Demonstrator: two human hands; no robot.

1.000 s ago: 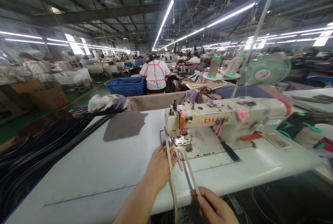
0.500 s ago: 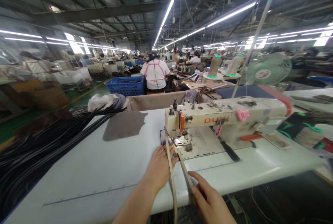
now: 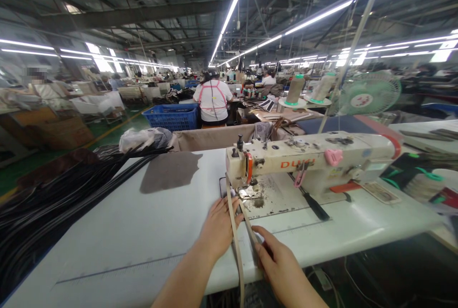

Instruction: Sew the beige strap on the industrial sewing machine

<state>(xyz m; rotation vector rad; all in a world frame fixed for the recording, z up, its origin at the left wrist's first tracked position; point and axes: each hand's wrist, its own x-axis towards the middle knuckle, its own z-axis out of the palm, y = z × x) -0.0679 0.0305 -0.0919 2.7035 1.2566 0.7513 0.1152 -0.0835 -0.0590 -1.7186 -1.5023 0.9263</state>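
A beige sewing machine (image 3: 272, 160) stands on the pale table. My left hand (image 3: 220, 224) lies on the tabletop just in front of its needle area, with fingers stretched forward and a thin beige strip (image 3: 235, 246) running over it from the machine head down past the table edge. What lies under the fingertips is hidden. A second length of narrow strap (image 3: 247, 222) slants from the needle area toward me. My right hand (image 3: 277, 258) is closed on that strap, pinching it between thumb and fingers near the front edge.
A brown leather piece (image 3: 170, 172) lies left of the machine. Many black strips (image 3: 71, 208) hang along the table's left side. A black-handled tool (image 3: 315, 205) rests by the machine bed. Beyond are a green fan (image 3: 370, 93), thread cones (image 3: 296, 93), a blue crate (image 3: 173, 116) and a seated person (image 3: 213, 98).
My right hand has shifted slightly left and up with the strap, nearer my left hand. My left hand stays almost in place. The view has moved a little.
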